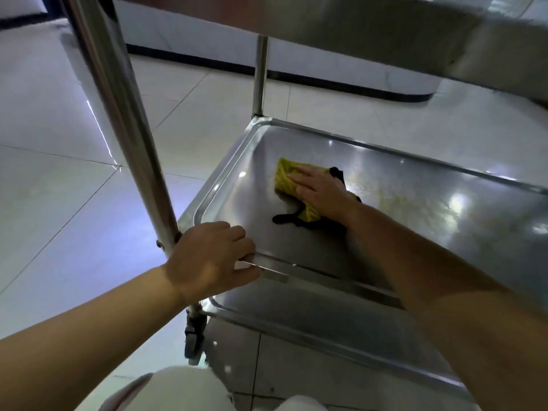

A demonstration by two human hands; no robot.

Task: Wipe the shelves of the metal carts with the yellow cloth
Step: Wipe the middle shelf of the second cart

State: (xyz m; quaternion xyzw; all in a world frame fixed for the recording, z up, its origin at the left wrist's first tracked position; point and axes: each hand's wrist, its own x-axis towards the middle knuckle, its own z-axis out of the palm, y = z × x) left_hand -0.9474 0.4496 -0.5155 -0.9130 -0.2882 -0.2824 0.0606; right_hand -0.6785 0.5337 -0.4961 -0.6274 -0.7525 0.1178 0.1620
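The right hand (pixel 318 192) presses the crumpled yellow cloth (pixel 286 178) flat-fingered onto the shiny steel lower cart shelf (pixel 415 209), toward its ten o'clock corner. The left hand (pixel 210 259) curls round the shelf's near rim at seven o'clock, beside the round steel post (pixel 118 114).

Lower shelf (pixel 400 209) of a stainless-steel cart: shallow tray with raised rim, surface reflecting ceiling lights. Yellow cloth (pixel 286 178), black-edged, lies flat on the shelf toward 11 o'clock of the tray. Right hand (pixel 318 188) presses on the cloth with straight fingers pointing to 10 o'clock. Left hand (pixel 209 259) grips the near-left corner rim beside the upright post (pixel 118 114). Upper shelf (pixel 355 28) overhangs at 12 o'clock. Caster wheel (pixel 193 341) at 6 o'clock, on pale floor tiles (pixel 59 188).
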